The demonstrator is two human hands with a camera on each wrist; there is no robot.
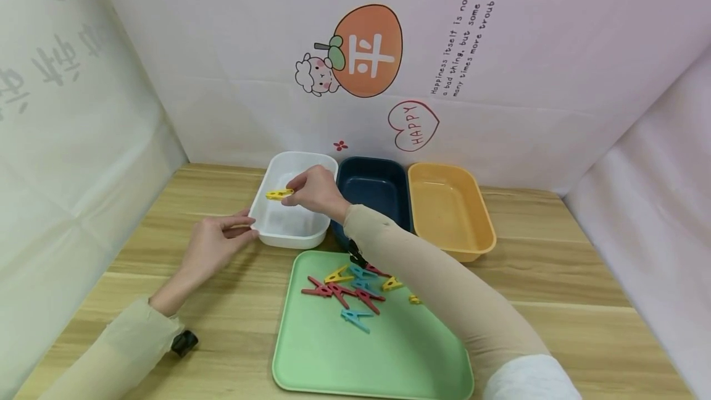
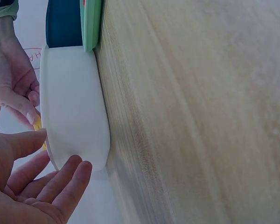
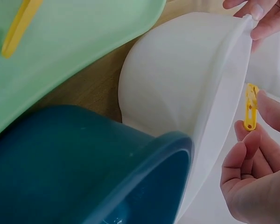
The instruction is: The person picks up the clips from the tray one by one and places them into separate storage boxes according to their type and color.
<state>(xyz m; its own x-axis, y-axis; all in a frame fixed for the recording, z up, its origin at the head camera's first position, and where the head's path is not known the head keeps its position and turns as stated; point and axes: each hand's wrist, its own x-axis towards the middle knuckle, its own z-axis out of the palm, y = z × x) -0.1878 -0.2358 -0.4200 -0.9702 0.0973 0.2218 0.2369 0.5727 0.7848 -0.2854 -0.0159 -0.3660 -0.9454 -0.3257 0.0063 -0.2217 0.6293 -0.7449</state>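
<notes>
My right hand (image 1: 318,191) pinches a yellow clothespin (image 1: 279,194) between thumb and fingertips, above the white bin (image 1: 294,242). The clothespin (image 3: 251,107) shows narrow side on in the right wrist view, clear of the bin's rim. Extended and loosely bent, the fingers of my left hand (image 1: 213,242) touch the near left rim of the white bin. The left wrist view has the left thumb (image 2: 25,142) at that rim and the other fingers beside the outer wall. Red, blue and yellow clothespins (image 1: 339,292) lie on the green tray (image 1: 328,357), some hidden behind the right forearm.
A dark blue bin (image 1: 372,168) and a yellow-orange bin (image 1: 450,215) stand in a row right of the white one, near the printed backdrop (image 1: 250,79). The green tray is in front of them on the wooden table (image 1: 555,264), and the right arm crosses over it.
</notes>
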